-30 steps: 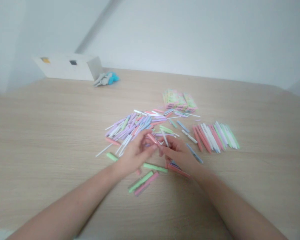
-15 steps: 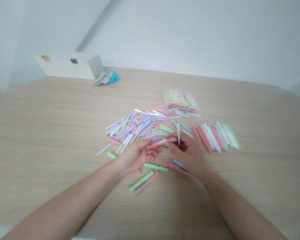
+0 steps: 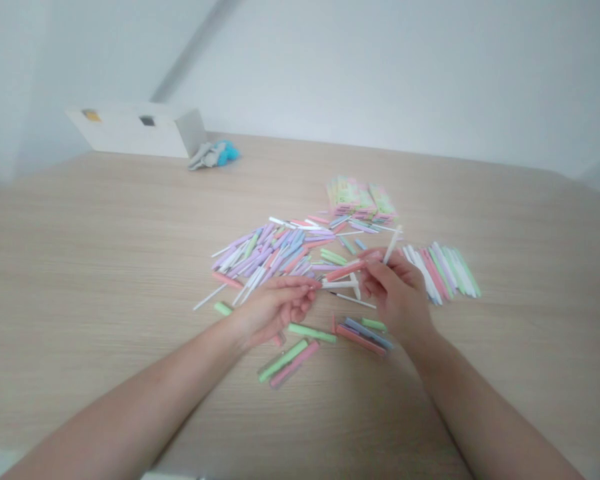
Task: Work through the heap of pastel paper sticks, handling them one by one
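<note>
My left hand (image 3: 283, 303) pinches the end of a thin white stick (image 3: 337, 285) above the table. At its far end, this stick meets a short white piece at an angle. My right hand (image 3: 397, 283) is closed around a pink flat stick (image 3: 345, 269) that points left, just above the white one. Another white stick (image 3: 393, 244) stands up from the right fingers. Beyond my hands spreads a loose pile of pastel sticks (image 3: 265, 257) in purple, white, pink, blue and green. Blur hides what kind of sticks they are.
A neat row of sticks (image 3: 440, 273) lies to the right. Behind the pile are stacked printed packs (image 3: 357, 200). Near me lie green sticks (image 3: 283, 361) and a small blue and pink group (image 3: 363, 335). At the back left stand a white box (image 3: 135, 133) and a grey-blue crumpled item (image 3: 215, 155).
My right hand has moved right and slightly up, drawing the pink stick away from my left hand. The white stick in my left fingers now shows. The left hand has barely moved.
</note>
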Demonstrator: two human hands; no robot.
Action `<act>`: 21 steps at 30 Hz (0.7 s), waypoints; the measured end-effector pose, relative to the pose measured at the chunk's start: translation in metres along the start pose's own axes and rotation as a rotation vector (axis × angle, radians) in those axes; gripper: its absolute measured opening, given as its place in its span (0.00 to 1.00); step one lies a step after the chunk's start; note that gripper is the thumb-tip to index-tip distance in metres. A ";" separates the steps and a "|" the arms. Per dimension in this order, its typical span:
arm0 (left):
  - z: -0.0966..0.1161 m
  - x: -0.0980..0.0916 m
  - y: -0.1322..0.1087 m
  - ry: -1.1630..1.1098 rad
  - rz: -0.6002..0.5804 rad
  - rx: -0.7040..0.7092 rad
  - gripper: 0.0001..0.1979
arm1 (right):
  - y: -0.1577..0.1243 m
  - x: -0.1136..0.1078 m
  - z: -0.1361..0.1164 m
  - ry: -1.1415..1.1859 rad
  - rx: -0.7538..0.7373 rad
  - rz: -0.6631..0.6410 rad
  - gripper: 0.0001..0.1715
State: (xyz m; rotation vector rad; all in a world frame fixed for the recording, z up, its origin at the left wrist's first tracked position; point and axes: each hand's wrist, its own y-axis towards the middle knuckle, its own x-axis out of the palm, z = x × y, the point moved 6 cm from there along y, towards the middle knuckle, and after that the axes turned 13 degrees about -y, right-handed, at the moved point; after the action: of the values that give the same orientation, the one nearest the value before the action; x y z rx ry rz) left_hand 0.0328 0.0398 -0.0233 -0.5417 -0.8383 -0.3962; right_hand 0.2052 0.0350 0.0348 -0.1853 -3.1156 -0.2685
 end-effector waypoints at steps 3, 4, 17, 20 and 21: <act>0.002 0.003 -0.001 0.007 -0.023 0.003 0.08 | 0.003 0.005 0.013 0.160 0.184 -0.067 0.03; 0.003 0.004 -0.001 0.008 -0.029 0.006 0.07 | 0.004 0.007 0.018 0.186 0.247 -0.101 0.03; 0.009 0.015 -0.008 0.321 -0.150 0.185 0.18 | -0.012 0.034 0.040 0.257 0.467 -0.358 0.11; 0.010 0.015 -0.007 0.453 -0.152 0.265 0.17 | -0.015 0.042 0.036 0.216 0.433 -0.429 0.11; 0.011 0.014 -0.007 0.507 -0.137 0.300 0.17 | -0.016 0.044 0.034 0.184 0.405 -0.447 0.10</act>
State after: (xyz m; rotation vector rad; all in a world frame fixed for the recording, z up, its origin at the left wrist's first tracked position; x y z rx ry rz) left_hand 0.0312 0.0391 -0.0038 -0.0922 -0.4320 -0.4961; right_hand 0.1600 0.0304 -0.0007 0.5096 -2.9046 0.3278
